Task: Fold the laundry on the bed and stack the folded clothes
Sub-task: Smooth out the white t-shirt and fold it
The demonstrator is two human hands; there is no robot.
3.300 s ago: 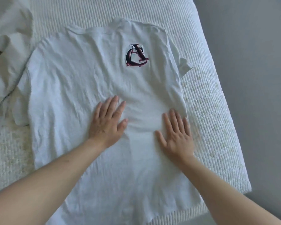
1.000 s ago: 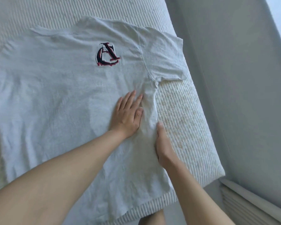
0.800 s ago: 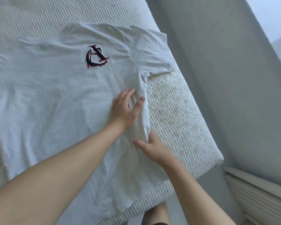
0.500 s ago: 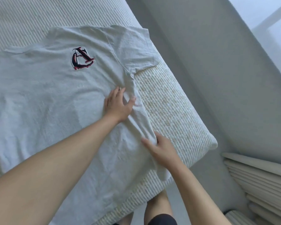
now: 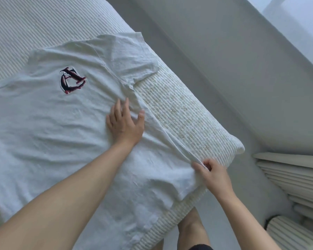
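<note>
The bed's white ribbed quilted cover [image 5: 184,112] carried a pale grey cotton T-shirt [image 5: 52,134], spread flat toward the near right corner, its dark red monogram crest [image 5: 71,80] facing up. Folding had barely begun: no fold was complete and no stack showed. The left hand [image 5: 124,124] pressed flat, fingers straight, while the right hand [image 5: 212,175] pinched the shirt's right side seam, lifting it.

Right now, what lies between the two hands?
In the head view, only the shirt: a taut fold of its side edge runs from the flat left hand to the pinching right hand.
</note>
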